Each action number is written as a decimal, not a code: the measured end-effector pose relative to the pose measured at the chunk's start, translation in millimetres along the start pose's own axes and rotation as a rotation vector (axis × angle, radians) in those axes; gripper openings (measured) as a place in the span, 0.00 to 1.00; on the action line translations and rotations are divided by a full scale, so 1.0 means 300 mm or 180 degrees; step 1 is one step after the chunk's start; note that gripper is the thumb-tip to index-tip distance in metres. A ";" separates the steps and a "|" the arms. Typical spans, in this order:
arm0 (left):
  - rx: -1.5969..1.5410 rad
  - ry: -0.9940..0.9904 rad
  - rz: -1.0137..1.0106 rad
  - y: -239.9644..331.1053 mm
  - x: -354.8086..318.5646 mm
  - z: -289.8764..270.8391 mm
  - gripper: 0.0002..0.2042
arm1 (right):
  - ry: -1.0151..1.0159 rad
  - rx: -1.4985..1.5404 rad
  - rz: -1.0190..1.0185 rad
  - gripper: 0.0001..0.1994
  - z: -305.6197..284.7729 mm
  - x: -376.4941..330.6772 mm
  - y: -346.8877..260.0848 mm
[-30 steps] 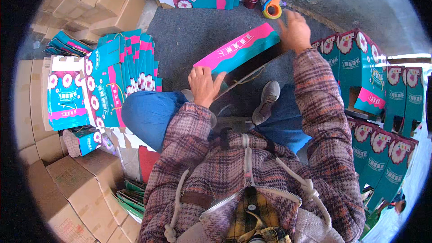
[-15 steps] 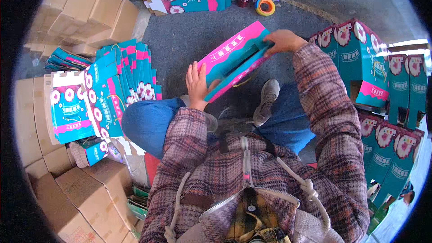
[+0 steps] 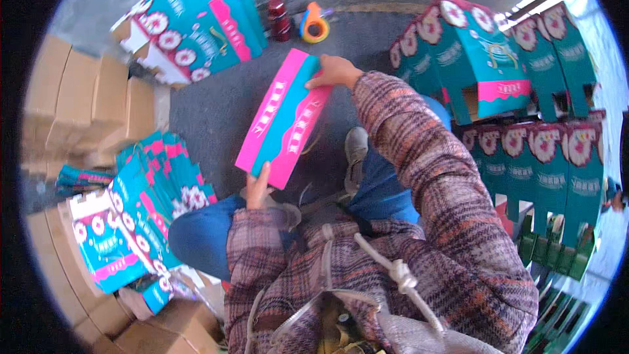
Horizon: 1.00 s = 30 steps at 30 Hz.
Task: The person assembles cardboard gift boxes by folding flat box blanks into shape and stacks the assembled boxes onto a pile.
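Observation:
Between my two hands is a teal and pink cardboard gift box point(image 3: 278, 121), tilted, with one long narrow face turned up toward me. That face looks closed, a teal strip running between two pink bands. My left hand point(image 3: 257, 189) grips the near end, its thumb on the edge and the other fingers mostly hidden. Around the far right corner my right hand point(image 3: 336, 71) is closed, fingers bent over the edge. A little of a cord handle shows beside the box's right side.
Flat unfolded cartons point(image 3: 157, 203) lie piled at left, beside brown cardboard boxes point(image 3: 78, 98). More printed sheets point(image 3: 203, 23) lean at the back. A dark red bottle point(image 3: 278, 19) and a tape dispenser point(image 3: 314, 26) stand beyond. Rows of assembled gift boxes point(image 3: 488, 52) line the right.
The box's gap has closed, and the box has turned steeper and shifted left in view. Both hands keep hold of it. My view has swung to the right.

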<state>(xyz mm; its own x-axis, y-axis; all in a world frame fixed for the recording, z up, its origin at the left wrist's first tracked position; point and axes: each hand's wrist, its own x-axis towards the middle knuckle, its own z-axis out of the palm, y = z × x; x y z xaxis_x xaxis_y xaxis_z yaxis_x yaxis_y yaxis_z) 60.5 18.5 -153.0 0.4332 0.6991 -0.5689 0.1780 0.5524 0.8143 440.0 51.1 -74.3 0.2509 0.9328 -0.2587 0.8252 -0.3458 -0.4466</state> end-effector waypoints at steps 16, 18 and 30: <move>0.1783 -0.0879 0.4226 0.628 -0.153 1.197 0.37 | 0.3503 0.1471 0.0368 0.34 -0.664 -1.201 0.851; 0.1891 -0.1048 0.4079 0.583 -0.144 1.325 0.40 | 0.3489 0.1674 0.0397 0.35 -0.661 -1.252 0.964; 0.2513 -0.2158 0.4086 0.549 -0.167 1.651 0.41 | 0.3671 0.2136 0.0993 0.27 -0.596 -1.383 1.430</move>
<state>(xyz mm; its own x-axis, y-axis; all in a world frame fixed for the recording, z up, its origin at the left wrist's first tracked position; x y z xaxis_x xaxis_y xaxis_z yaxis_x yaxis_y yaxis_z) 505.8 -150.4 66.5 0.8876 0.0582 0.4569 -0.2931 -0.6937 0.6579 780.4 -466.1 -5.3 0.9269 0.2482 0.2816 0.3387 -0.2295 -0.9125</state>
